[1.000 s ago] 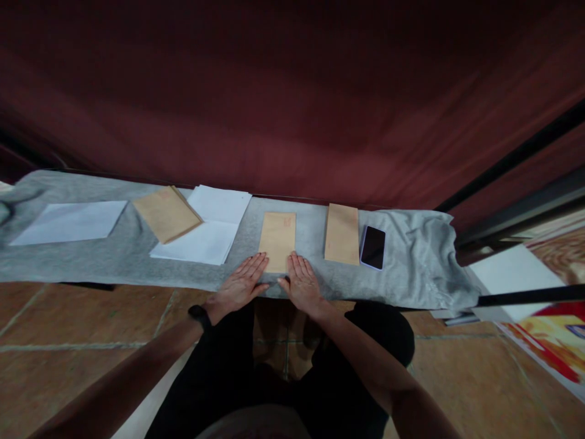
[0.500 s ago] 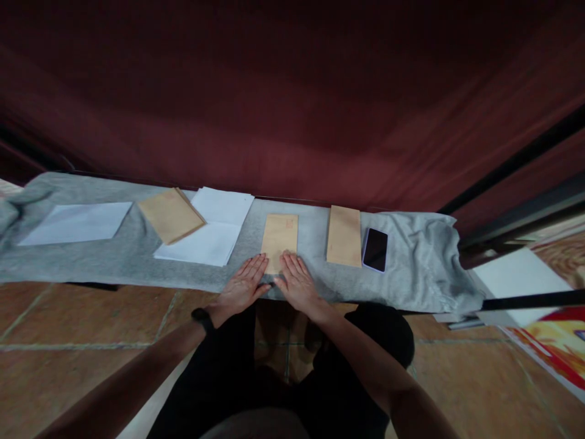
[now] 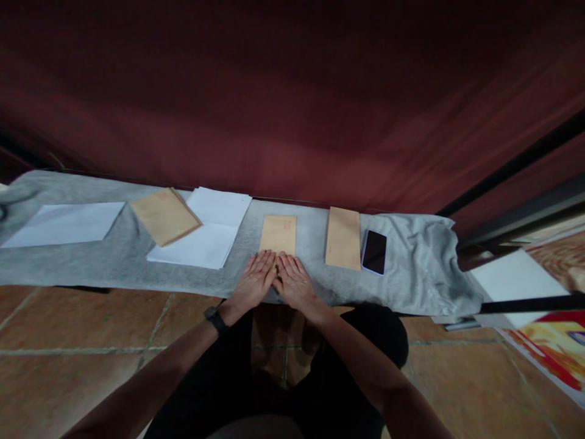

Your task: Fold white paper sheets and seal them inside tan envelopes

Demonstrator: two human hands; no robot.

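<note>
A brown paper envelope (image 3: 278, 233) with small red print lies flat on the grey cloth (image 3: 242, 277) in front of me. My left hand (image 3: 254, 277) rests flat on its near left part, fingers stretched forward. Beside it my right hand (image 3: 293, 279) lies flat on the near right part, the two hands almost touching. Together they cover the envelope's near end. To the right is a further brown envelope or small stack (image 3: 342, 238). On the left several brown envelopes (image 3: 165, 216) lie askew over white paper sheets (image 3: 212, 235).
A smartphone (image 3: 375, 251) lies right of the right-hand envelope. At the far left is a white sheet (image 3: 64, 224). A dark red curtain-like surface (image 3: 274, 122) rises behind the cloth. A black bar (image 3: 530, 302) and a white board (image 3: 518, 283) stand at the right.
My left hand has slid right and inward over the envelope, closer to my right hand. Both hands stay flat. The view has shifted slightly.
</note>
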